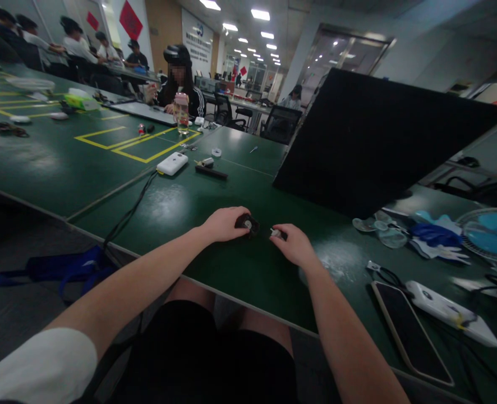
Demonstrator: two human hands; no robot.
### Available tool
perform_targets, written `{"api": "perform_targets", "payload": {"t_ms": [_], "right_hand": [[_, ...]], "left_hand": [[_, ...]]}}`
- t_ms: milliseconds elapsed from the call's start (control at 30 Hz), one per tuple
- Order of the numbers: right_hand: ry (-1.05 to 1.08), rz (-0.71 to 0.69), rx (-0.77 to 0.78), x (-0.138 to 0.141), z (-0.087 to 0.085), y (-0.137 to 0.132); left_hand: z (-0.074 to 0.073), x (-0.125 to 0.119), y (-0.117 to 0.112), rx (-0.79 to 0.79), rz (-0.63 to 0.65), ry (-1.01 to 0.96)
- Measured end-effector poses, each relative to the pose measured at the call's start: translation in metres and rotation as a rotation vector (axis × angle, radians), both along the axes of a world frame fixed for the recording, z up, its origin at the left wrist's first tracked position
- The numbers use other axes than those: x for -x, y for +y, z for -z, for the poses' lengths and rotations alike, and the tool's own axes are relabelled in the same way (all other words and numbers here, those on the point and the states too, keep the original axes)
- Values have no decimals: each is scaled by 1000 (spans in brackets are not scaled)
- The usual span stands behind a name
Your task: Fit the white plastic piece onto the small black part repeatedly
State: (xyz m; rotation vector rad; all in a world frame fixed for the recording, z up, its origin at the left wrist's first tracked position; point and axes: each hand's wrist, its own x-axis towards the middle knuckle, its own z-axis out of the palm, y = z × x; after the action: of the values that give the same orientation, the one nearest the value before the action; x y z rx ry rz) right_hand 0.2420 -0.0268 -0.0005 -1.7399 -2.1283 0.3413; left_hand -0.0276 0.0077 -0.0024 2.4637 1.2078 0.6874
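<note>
Forearms [143, 275] [347, 325] reach over a green table [240, 280], parts [248, 224] [276, 233] in hands [225, 223] [294, 246], ceiling lights [261, 14] beyond.

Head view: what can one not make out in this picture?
In the head view:
Dark round part: its left side, hidden by the left hand.
Small metal part: its gripped end, covered by the right hand.
Fan: right side, cut off by picture edge.
Wall sign: small lettering, blurred.
</note>
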Motion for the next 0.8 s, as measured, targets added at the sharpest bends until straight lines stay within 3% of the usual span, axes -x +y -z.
{"api": "perform_targets", "payload": {"t_ms": [167,300,433,667,800], "right_hand": [[6,42,-44,-6,2,1],[191,62,-23,5,2,-4],[329,-4,20,21,-4,-12],[270,-112,3,32,-4,-17],[268,-107,-38,31,-4,-17]], "left_hand": [[-1,-1,0,4,0,-2],[0,-2,-1,0,6,-7],[0,-3,-2,-1,14,-11],[-2,-4,-4,7,54,-13],[-2,-5,-4,-3,69,-21]]}}
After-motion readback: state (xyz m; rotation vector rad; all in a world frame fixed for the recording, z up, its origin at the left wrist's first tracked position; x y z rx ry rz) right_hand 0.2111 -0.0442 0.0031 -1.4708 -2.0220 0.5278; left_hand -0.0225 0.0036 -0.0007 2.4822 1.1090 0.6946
